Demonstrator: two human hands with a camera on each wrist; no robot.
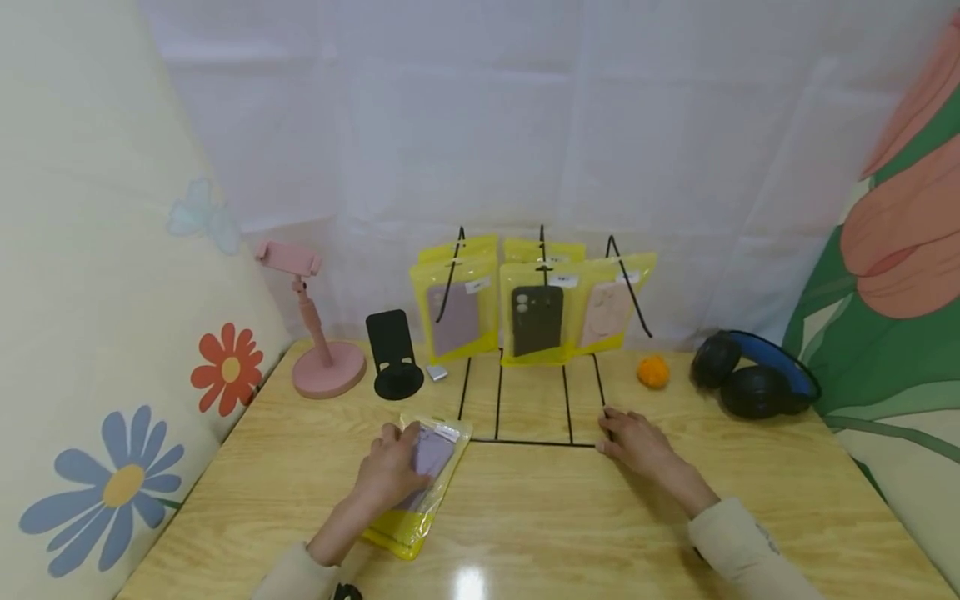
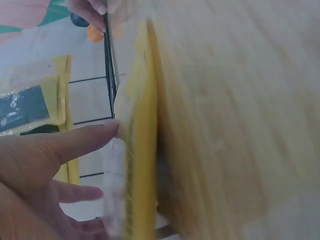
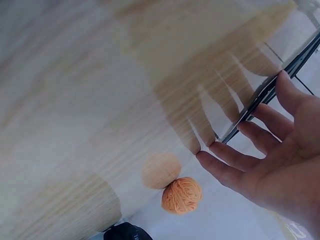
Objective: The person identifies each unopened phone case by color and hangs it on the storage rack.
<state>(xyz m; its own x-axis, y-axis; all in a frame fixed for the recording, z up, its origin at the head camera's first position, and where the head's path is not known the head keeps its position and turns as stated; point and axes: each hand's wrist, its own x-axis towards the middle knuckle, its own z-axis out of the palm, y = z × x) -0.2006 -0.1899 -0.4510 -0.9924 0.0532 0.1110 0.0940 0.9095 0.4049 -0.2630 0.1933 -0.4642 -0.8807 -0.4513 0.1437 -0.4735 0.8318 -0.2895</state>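
My left hand [image 1: 390,467] grips a yellow-edged clear pouch [image 1: 405,533] with a lilac phone case inside, low over the table's left middle. In the left wrist view the pouch [image 2: 141,165] appears edge-on, thumb and fingers against its face. My right hand [image 1: 641,446] touches the front right corner of a black wire display rack [image 1: 525,442]; in the right wrist view its fingers are spread along the rack's bar [image 3: 257,97]. On the hooks hang several pouches, among them a lilac case [image 1: 455,321], a black case [image 1: 537,321] and a pink case [image 1: 604,310].
Left of the rack stand a pink phone stand [image 1: 327,371], a black phone stand [image 1: 392,337] and a small silvery block [image 1: 437,372]. On the right lie an orange yarn ball [image 1: 653,372] and black headphones [image 1: 753,390]. A white cloth [image 1: 465,125] hangs behind.
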